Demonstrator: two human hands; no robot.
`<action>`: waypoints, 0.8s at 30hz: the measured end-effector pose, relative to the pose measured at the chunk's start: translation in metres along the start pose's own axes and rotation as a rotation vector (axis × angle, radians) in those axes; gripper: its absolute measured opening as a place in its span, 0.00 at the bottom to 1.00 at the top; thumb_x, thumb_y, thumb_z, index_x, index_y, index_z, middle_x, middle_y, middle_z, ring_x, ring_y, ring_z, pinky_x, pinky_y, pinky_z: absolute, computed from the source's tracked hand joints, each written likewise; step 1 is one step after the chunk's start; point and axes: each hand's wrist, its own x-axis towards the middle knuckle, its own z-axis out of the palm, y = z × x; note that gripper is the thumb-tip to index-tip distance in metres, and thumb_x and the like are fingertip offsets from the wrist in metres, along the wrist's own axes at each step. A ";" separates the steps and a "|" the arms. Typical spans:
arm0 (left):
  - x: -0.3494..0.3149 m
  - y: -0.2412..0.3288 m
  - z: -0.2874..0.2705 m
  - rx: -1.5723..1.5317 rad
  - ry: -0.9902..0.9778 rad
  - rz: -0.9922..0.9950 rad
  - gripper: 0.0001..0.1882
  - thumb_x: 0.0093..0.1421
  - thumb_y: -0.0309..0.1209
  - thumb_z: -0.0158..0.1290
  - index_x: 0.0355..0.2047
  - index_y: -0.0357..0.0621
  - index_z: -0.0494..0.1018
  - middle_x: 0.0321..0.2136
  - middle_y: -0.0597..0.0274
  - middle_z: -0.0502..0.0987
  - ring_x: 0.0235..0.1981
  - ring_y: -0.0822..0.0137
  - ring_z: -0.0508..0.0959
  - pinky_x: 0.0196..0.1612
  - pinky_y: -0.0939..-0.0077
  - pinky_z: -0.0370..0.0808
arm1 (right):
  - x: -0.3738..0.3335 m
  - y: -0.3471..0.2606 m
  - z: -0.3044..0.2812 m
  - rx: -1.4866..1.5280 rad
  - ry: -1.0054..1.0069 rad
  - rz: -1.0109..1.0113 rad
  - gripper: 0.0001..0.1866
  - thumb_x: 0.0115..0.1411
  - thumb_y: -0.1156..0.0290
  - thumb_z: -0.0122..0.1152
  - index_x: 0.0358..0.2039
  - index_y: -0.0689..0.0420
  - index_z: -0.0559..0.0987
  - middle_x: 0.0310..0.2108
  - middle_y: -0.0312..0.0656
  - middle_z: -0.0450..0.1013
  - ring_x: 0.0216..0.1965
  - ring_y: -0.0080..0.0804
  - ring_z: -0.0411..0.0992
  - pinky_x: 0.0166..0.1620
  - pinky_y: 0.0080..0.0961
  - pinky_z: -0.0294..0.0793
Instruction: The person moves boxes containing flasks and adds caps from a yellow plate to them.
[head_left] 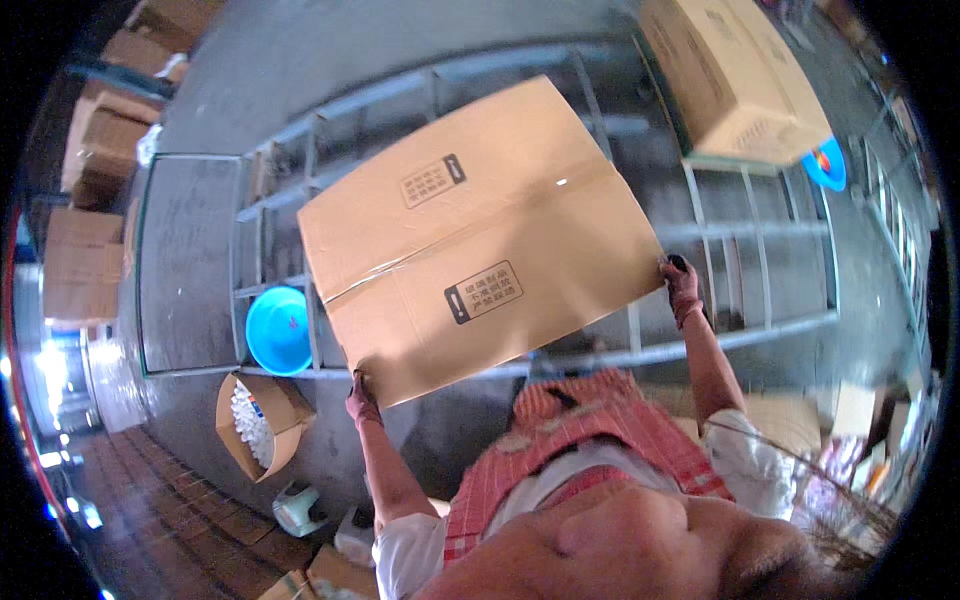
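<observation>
- Metal frame (740, 338): below the big carton (480, 240), extends past it left and right
- Big carton: over the frame, skewed, between both hands
- Second carton (735, 85): beyond the big carton, to its right
- Open box (290, 405), white pieces (250, 425) inside: left of the big carton, nearer the person
- Blue basin (280, 330): just left of the big carton
- Right hand (683, 290): pinching its right corner
- Left hand (362, 397): pinching its near left corner

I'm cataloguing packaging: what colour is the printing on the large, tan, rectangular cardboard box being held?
The printing on the box is black, clearest in the head view.
</observation>
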 end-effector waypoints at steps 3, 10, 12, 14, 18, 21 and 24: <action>-0.006 -0.101 -0.058 -0.139 -0.001 -0.032 0.20 0.49 0.42 0.52 0.31 0.33 0.72 0.25 0.63 0.72 0.23 0.70 0.69 0.29 0.74 0.68 | -0.066 -0.040 -0.024 -0.044 -0.094 0.212 0.05 0.43 0.76 0.56 0.20 0.54 0.69 0.19 0.30 0.63 0.23 0.20 0.62 0.28 0.17 0.61; -0.046 -0.094 -0.050 -0.183 0.013 0.044 0.24 0.49 0.44 0.51 0.38 0.36 0.68 0.33 0.57 0.73 0.35 0.63 0.71 0.38 0.73 0.67 | 0.031 -0.055 -0.017 -0.050 -0.200 0.191 0.10 0.49 0.70 0.56 0.31 0.60 0.71 0.26 0.35 0.69 0.24 0.22 0.65 0.24 0.18 0.63; -0.058 -0.076 -0.039 0.684 0.303 0.039 0.33 0.45 0.53 0.48 0.43 0.38 0.64 0.41 0.50 0.68 0.42 0.52 0.68 0.44 0.65 0.64 | 0.073 -0.055 0.017 -0.079 -0.265 0.148 0.08 0.49 0.70 0.57 0.29 0.58 0.71 0.24 0.36 0.71 0.22 0.24 0.67 0.24 0.20 0.64; -0.104 -0.046 -0.015 0.806 0.319 0.150 0.38 0.43 0.57 0.47 0.46 0.39 0.62 0.45 0.46 0.64 0.46 0.50 0.65 0.47 0.64 0.61 | 0.111 -0.048 0.043 -0.411 -0.260 0.138 0.11 0.49 0.67 0.55 0.32 0.60 0.71 0.27 0.38 0.71 0.25 0.24 0.67 0.27 0.21 0.65; -0.141 -0.059 -0.014 0.893 0.353 0.298 0.37 0.45 0.52 0.48 0.50 0.41 0.57 0.50 0.48 0.58 0.50 0.52 0.59 0.51 0.66 0.58 | 0.128 -0.054 0.088 -0.767 -0.309 -0.098 0.15 0.48 0.65 0.56 0.34 0.61 0.72 0.25 0.37 0.71 0.26 0.23 0.68 0.30 0.22 0.66; -0.147 -0.077 -0.021 0.904 0.275 0.344 0.35 0.45 0.48 0.49 0.50 0.41 0.56 0.51 0.47 0.56 0.51 0.52 0.57 0.53 0.66 0.56 | 0.133 -0.057 0.084 -0.672 -0.423 -0.032 0.16 0.48 0.63 0.55 0.34 0.61 0.73 0.26 0.38 0.72 0.27 0.25 0.67 0.33 0.23 0.67; -0.161 -0.076 -0.016 0.830 0.214 0.356 0.34 0.45 0.45 0.50 0.50 0.41 0.56 0.50 0.47 0.57 0.50 0.50 0.58 0.52 0.65 0.57 | 0.140 -0.054 0.063 -0.812 -0.611 0.051 0.15 0.48 0.65 0.54 0.34 0.61 0.73 0.27 0.38 0.71 0.27 0.25 0.67 0.33 0.23 0.66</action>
